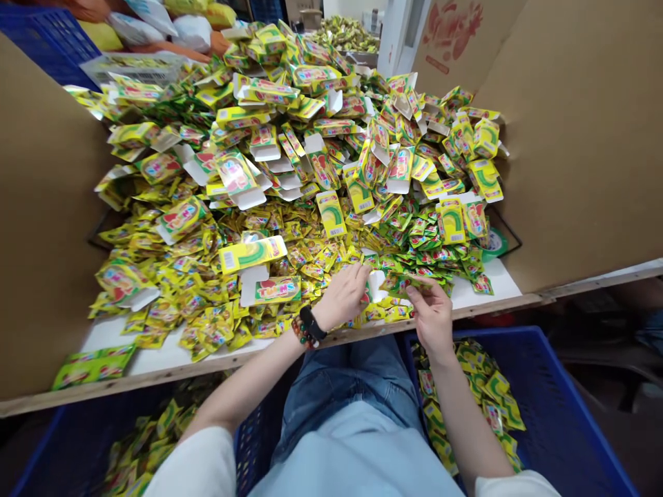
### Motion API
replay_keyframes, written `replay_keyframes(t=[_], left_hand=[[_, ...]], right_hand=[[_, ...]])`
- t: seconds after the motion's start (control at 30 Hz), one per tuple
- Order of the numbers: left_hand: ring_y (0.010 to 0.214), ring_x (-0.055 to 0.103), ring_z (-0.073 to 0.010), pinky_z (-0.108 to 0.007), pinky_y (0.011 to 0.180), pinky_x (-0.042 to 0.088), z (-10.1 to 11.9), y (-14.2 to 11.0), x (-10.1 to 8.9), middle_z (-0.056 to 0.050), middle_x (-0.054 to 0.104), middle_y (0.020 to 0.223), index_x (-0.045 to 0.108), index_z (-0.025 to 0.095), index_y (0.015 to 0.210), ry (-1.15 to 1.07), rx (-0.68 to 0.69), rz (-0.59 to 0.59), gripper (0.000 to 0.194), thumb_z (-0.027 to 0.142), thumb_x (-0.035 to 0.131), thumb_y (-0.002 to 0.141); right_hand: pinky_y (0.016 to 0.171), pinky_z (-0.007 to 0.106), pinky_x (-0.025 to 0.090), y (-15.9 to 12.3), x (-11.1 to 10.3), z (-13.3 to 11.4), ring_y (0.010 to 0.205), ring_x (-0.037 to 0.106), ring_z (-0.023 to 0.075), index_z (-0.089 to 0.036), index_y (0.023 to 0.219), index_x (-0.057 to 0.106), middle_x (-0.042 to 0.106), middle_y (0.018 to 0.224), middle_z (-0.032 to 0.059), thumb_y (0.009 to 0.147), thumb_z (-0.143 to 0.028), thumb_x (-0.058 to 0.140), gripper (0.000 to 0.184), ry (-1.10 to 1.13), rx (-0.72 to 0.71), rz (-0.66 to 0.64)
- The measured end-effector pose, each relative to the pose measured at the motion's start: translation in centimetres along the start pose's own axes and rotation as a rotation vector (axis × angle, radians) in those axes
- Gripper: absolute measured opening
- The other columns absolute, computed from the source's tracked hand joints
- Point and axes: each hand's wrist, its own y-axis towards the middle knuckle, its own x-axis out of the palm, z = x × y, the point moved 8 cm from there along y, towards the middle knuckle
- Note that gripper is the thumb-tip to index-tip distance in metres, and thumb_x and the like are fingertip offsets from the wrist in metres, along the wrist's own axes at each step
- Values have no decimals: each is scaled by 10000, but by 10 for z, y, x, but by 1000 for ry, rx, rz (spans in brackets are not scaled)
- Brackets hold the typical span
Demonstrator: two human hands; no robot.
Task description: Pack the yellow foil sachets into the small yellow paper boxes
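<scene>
Near the table's front edge, my left hand [342,293] is closed around a small open carton [376,285]. Its white flap faces right, and my fingers cover most of the rest. Just to the right, my right hand [432,310] pinches green-and-yellow candy sachets [398,284] close to the carton's open end; how many is unclear. Loose yellow sachets [207,297] spread in front of and left of my hands. Greener sachets [422,231] lie beyond my right hand. Behind them rises a heap of yellow-green cartons [331,212], many with white flaps open.
Cardboard walls [580,152] flank the table on both sides. Below its edge, a blue crate [564,414] at right holds filled packs, and another stands at lower left. A green strip of packs [93,366] lies at the left front corner. Tape [494,243] sits at right.
</scene>
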Motion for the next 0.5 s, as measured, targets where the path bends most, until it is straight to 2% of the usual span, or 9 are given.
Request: replay_keyframes(t=[0.17, 0.23, 0.33, 0.5], left_hand=[[944, 604, -269, -390, 801, 506, 12, -29, 6, -112, 620, 1021, 504, 142, 1205, -28, -153, 106, 502, 146, 593, 712], [888, 616, -258, -377, 762, 514, 20, -37, 13, -94, 627, 961, 508, 144, 1197, -49, -181, 121, 484, 166, 605, 724], [872, 631, -244, -361, 752, 528, 31, -45, 21, -82, 634, 940, 496, 152, 1195, -152, -234, 199, 480, 160, 606, 727], [925, 658, -220, -348, 798, 555, 33, -63, 24, -91, 658, 1022, 471, 172, 1193, -408, -352, 484, 437, 164, 586, 772]], right_hand=[[816, 344, 515, -1, 23, -21, 892, 649, 209, -234, 908, 732, 702, 916, 40, 840, -321, 644, 141, -333, -97, -326], [806, 337, 512, -4, 30, -31, 872, 643, 204, -236, 891, 739, 679, 895, 40, 861, -284, 608, 142, -482, -147, -398], [786, 330, 520, -13, 40, -41, 840, 643, 202, -234, 917, 737, 661, 877, 48, 885, -227, 559, 181, -614, -225, -398], [852, 394, 508, -42, 56, -45, 918, 641, 246, -230, 1076, 687, 709, 985, 89, 926, -214, 503, 238, -753, -420, -293]])
